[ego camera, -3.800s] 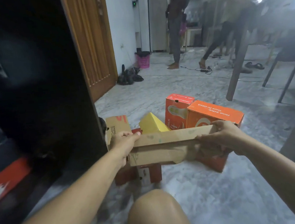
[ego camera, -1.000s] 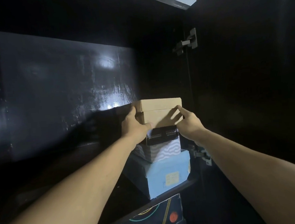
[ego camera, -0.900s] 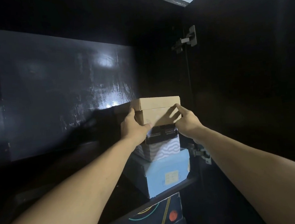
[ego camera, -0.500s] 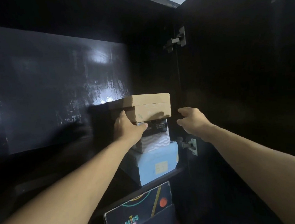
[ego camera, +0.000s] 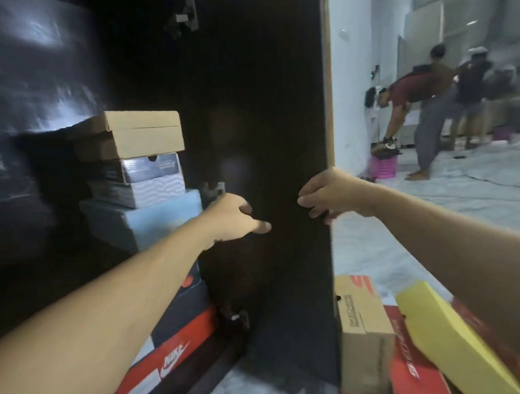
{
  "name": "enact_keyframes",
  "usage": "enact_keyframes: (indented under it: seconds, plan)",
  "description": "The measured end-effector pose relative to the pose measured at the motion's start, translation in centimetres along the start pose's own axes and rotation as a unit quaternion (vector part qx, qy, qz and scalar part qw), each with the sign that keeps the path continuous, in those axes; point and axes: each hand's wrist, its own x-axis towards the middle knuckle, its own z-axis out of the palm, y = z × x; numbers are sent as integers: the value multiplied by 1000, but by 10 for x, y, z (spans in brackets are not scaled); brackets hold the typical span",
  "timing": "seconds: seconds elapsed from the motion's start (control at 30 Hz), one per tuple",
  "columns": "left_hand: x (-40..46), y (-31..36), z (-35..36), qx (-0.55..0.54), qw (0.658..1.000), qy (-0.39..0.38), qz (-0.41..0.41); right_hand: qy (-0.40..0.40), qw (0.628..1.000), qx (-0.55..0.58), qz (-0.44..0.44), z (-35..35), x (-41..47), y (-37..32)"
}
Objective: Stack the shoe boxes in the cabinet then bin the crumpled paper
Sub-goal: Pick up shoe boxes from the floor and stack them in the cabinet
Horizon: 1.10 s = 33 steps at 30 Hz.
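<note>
Now the brown box (ego camera: 129, 134) sits squarely atop the stack inside the cabinet (ego camera: 263, 134) at centre left, so both hands are free: left hand (ego camera: 233, 216) and right hand (ego camera: 333, 195) hang loosely curled, holding nothing, while more boxes (ego camera: 364, 328) wait at lower right

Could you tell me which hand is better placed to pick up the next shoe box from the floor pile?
Probably the right hand. It hangs empty by the open cabinet door's outer edge, directly above the tan box and yellow box on the floor. The left hand, also empty, sits on the cabinet side.
</note>
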Motion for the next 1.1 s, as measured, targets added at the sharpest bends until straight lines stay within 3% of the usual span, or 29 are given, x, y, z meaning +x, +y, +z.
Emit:
enact_keyframes:
  seconds: [0.2,0.47,0.77,1.0,1.1]
  plan:
    - [-6,48,92,-16,988,-142,53,-9,995,-39,86,-41,-56,79]
    - [-8,97,218,-37,956,-268,112,15,971,-52,233,-76,-122,192]
    - [12,124,344,-32,939,-325,107,73,928,-78,358,-98,-162,332]
    - [35,173,436,-87,939,-319,97,229,862,-253,375,-126,-186,432]
    - [37,202,470,-131,932,-322,101,241,836,-279,407,-139,-199,470]
